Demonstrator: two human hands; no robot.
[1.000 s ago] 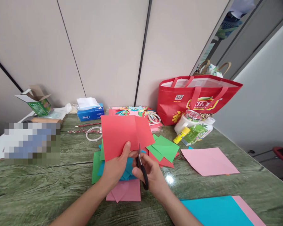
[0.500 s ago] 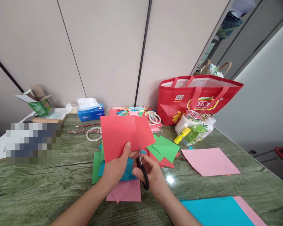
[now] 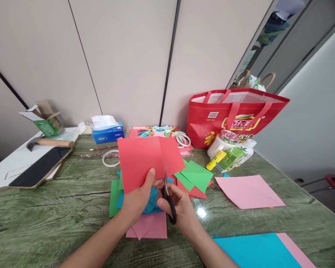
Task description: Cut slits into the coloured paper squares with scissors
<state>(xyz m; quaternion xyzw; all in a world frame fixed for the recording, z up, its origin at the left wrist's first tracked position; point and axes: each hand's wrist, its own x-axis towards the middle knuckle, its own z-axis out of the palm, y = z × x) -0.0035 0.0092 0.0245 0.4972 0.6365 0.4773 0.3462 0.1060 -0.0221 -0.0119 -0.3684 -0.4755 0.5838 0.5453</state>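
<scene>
A sheet of red paper [image 3: 142, 160] with a crease down it is held up by my left hand [image 3: 139, 199], thumb on its face. My right hand [image 3: 178, 208] grips black-handled scissors [image 3: 171, 208]. Their blades stand at the lower edge of the paper, at a cut near the crease. The fingers of both hands almost meet below the sheet. Under my hands lie blue paper pieces [image 3: 153, 206], a green piece [image 3: 114, 201] and pink paper [image 3: 153, 227]. Green paper [image 3: 198, 175] lies to the right, partly over red pieces.
Pink paper [image 3: 251, 191] and a blue sheet [image 3: 254, 249] lie at right. Behind stand a red bag [image 3: 203, 123], a yellow glue stick [image 3: 216, 160] and a tissue box [image 3: 107, 134]. A tape roll [image 3: 111, 163], a phone [image 3: 41, 167] and a hammer [image 3: 54, 142] are left.
The right-hand part of the red paper has swung slightly outward to the right, beside the scissors. Both hands keep nearly the same place and hold.
</scene>
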